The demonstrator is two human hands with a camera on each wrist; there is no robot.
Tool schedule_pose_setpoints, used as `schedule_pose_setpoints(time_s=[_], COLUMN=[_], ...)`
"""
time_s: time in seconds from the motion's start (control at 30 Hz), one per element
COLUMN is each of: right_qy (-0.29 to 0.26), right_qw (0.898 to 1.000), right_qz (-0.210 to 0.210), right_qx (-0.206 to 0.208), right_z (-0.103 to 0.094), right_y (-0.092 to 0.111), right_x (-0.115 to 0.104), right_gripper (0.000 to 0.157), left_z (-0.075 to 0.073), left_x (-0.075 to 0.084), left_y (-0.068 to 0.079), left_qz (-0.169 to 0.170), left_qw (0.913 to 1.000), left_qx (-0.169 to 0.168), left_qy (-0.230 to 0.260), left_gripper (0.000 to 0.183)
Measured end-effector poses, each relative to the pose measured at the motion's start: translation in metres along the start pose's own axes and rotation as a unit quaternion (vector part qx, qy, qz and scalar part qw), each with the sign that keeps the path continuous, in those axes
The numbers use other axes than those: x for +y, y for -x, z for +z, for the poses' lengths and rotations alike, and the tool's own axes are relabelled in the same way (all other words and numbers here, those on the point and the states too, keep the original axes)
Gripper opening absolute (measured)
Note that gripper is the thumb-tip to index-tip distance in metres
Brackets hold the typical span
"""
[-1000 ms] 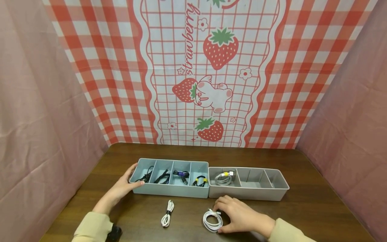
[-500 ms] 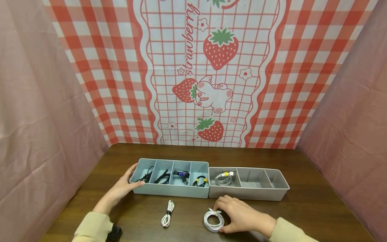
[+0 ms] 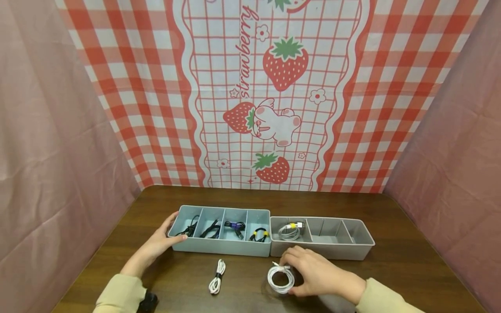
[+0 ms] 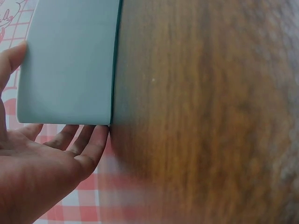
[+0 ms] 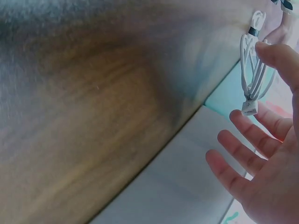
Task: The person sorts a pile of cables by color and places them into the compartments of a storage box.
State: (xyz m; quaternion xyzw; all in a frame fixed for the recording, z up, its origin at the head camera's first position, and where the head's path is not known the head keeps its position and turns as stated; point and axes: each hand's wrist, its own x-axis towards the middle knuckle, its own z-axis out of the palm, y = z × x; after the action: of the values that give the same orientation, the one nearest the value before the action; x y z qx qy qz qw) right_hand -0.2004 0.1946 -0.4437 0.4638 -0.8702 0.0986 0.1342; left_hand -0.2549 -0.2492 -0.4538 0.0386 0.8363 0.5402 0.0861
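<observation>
My left hand (image 3: pixel 158 239) holds the left end of a light blue divided box (image 3: pixel 221 247). Its thumb lies on the front rim, and the other fingers reach along the end wall (image 4: pixel 70 84). Between thumb and fingertips, my right hand (image 3: pixel 313 271) pinches a coiled white USB cable (image 3: pixel 279 290), apparently just above the table. In the right wrist view the USB plug (image 5: pixel 250 108) hangs near the fingertips, while the remaining fingers are spread. A second white cable (image 3: pixel 214 284), bundled with a black tie, lies on the table left of the right hand.
Black cables (image 3: pixel 211 230) sit in the blue box's compartments. A grey divided box (image 3: pixel 325 251) adjoins it on the right, with a grey cable (image 3: pixel 288 232) in its left compartment. Pink curtains (image 3: pixel 58 130) flank the brown table (image 3: pixel 250 195), and a checked cloth hangs behind.
My right hand has shifted slightly right and away from me, and the coiled white cable has moved with it. The left hand and both boxes look unmoved.
</observation>
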Motion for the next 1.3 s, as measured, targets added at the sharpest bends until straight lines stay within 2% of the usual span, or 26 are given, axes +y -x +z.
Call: schedule_pose_setpoints(time_s=[0.37, 1.0, 1.3], right_qy=[0.029, 0.055, 0.066], right_qw=[1.000, 0.998, 0.997], right_qz=[0.003, 0.010, 0.028], right_qx=[0.004, 0.035, 0.027], right_z=[-0.022, -0.058, -0.072], right_y=[-0.003, -0.003, 0.000], right_x=[0.002, 0.009, 0.014], right_gripper=[0.055, 0.055, 0.057], left_z=[0.000, 0.000, 0.000], left_x=[0.003, -0.004, -0.005], left_y=[0.002, -0.002, -0.002], left_qz=[0.000, 0.003, 0.000], left_qw=[1.0000, 0.9999, 1.0000], left_qx=[-0.003, -0.003, 0.000], left_qy=[-0.006, -0.010, -0.009], left_gripper=[0.087, 0.088, 0.087])
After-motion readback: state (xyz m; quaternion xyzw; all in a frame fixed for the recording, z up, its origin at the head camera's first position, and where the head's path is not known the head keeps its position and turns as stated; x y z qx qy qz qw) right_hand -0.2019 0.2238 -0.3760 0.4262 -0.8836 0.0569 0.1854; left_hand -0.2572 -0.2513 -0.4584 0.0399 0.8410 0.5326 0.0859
